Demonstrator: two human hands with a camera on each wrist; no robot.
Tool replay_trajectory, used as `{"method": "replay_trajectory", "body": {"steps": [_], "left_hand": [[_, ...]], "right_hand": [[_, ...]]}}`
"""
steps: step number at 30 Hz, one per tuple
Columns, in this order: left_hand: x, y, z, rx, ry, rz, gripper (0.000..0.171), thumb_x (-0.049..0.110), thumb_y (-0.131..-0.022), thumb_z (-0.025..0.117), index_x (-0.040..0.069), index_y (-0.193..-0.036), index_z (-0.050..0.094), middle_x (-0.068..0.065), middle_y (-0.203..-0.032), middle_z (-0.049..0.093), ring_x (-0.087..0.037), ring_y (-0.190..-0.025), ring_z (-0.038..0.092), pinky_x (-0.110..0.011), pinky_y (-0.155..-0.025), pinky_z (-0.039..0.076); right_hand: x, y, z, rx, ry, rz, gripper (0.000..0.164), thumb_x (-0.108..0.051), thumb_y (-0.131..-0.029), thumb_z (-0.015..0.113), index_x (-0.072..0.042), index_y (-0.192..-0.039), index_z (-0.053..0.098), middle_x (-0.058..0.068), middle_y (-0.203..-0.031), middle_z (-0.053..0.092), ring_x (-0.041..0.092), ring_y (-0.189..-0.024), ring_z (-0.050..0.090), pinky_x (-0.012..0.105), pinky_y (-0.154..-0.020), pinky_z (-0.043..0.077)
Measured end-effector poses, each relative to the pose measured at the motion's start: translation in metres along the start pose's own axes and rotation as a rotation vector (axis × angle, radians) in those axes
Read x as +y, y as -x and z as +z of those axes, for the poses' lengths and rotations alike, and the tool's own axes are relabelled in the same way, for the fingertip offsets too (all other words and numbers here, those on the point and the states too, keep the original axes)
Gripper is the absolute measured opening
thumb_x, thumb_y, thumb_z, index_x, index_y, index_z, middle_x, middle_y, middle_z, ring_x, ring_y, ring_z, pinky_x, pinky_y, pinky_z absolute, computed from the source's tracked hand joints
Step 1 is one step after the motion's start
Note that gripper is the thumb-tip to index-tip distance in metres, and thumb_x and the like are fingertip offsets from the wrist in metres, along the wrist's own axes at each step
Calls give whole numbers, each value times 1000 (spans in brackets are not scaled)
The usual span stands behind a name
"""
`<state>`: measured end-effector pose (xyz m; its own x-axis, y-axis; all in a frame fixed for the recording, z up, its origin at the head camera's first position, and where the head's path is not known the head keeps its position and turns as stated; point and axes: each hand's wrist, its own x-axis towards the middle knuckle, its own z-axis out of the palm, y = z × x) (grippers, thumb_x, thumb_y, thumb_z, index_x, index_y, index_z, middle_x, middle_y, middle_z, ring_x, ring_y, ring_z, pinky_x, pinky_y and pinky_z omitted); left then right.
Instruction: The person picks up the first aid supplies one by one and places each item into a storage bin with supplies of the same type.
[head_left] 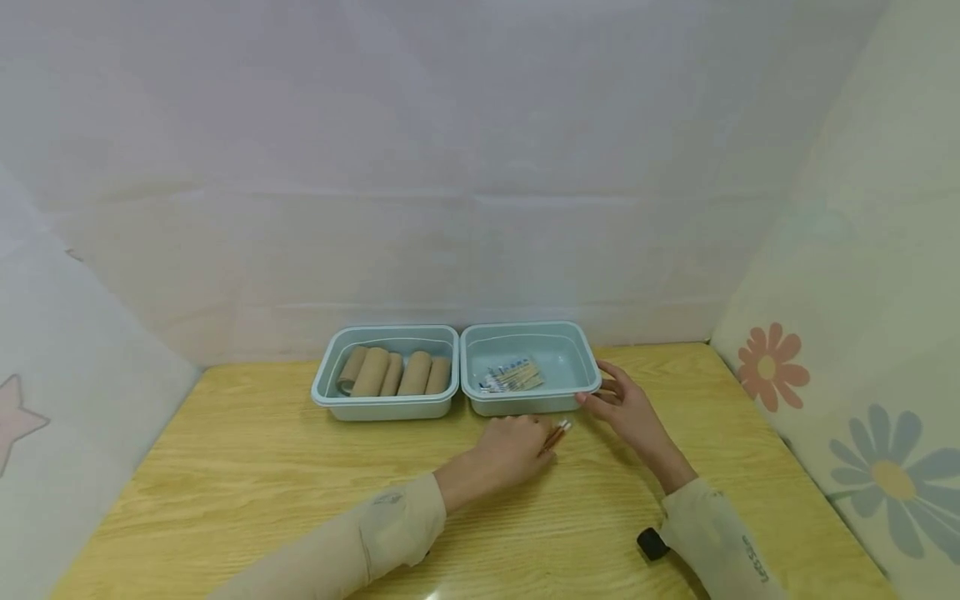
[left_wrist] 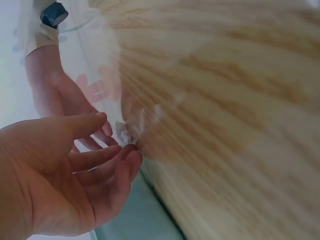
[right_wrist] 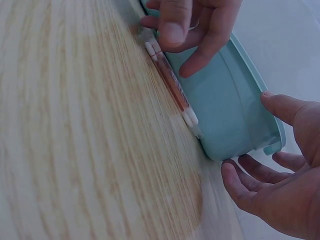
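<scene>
A small clear packet of brown-stemmed cotton swabs (head_left: 557, 435) with white tips lies by the front of the right-hand blue plastic tray. My left hand (head_left: 513, 450) is right over it. In the left wrist view its thumb stands apart from the bent fingers (left_wrist: 112, 170), whose tips are at the packet's clear end (left_wrist: 125, 132). The right hand (head_left: 626, 412) grips the right front corner of that tray (head_left: 525, 403), with digits at the rim and lower side in the right wrist view. More packets of cotton swabs (head_left: 513, 377) lie inside the tray.
A matching blue tray (head_left: 390, 412) with several brown cardboard tubes (head_left: 371, 372) stands directly to the left. Both trays are near the back edge of the wooden table (head_left: 300, 500), in front of a pale curtain (head_left: 480, 208). A dark device (head_left: 652, 543) shows at the right wrist.
</scene>
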<state>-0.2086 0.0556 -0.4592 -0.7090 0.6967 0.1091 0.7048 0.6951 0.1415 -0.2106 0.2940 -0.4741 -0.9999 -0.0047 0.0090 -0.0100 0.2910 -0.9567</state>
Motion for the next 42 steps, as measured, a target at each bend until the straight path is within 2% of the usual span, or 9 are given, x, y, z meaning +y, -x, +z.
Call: {"method": "replay_trajectory", "body": {"steps": [6, 12, 20, 28, 35, 39, 42], "left_hand": [[-1, -1, 6, -5, -17, -12, 19, 35, -96, 72, 19, -91, 64, 3, -83, 63, -22, -75, 67, -40, -57, 54], [-2, -2, 7, -26, -33, -15, 20, 36, -94, 74, 21, -86, 63, 5, -82, 60, -19, -74, 65, -38, -56, 53], [-6, -1, 4, -67, -17, -20, 18, 34, -95, 72, 22, -83, 67, 6, -81, 59, -16, -69, 61, -36, -55, 52], [-8, 1, 0, -95, 7, -24, 10, 28, -88, 77, 22, -88, 70, 8, -82, 59, -13, -70, 59, -34, -56, 51], [-12, 6, -2, -78, 26, -13, 10, 27, -86, 77, 22, -87, 68, 8, -81, 57, -13, -68, 56, -33, -54, 50], [-14, 10, -9, -56, 48, -10, 14, 28, -85, 78, 20, -88, 66, 7, -82, 55, -12, -65, 52, -31, -53, 48], [-14, 12, -12, -25, 29, 2, 15, 28, -87, 78, 20, -89, 66, 8, -82, 54, -11, -64, 52, -29, -51, 46]], "right_hand": [[2, -2, 1, -7, 5, -9, 86, -40, -92, 78, -21, -161, 30, 22, -145, 51, 40, -130, 53, 55, -96, 51], [0, -1, 0, -1, -7, -17, 85, -40, -91, 78, -20, -160, 31, 22, -143, 51, 39, -128, 54, 54, -96, 52], [0, -2, 1, -6, -6, -12, 87, -40, -91, 78, -19, -161, 30, 22, -143, 51, 39, -128, 54, 54, -95, 52], [1, -2, 0, -8, -20, -13, 86, -39, -91, 79, -19, -160, 32, 23, -143, 52, 40, -128, 54, 55, -95, 52], [1, -3, 1, -23, -38, -13, 85, -33, -93, 77, -17, -161, 29, 26, -144, 49, 43, -130, 51, 58, -96, 50], [2, -3, 0, -19, -29, -15, 86, -36, -92, 78, -19, -161, 30, 23, -143, 51, 41, -129, 53, 55, -95, 52], [2, -1, 0, -12, -24, -12, 85, -37, -92, 78, -19, -160, 31, 22, -142, 52, 40, -129, 53, 53, -94, 53]]}}
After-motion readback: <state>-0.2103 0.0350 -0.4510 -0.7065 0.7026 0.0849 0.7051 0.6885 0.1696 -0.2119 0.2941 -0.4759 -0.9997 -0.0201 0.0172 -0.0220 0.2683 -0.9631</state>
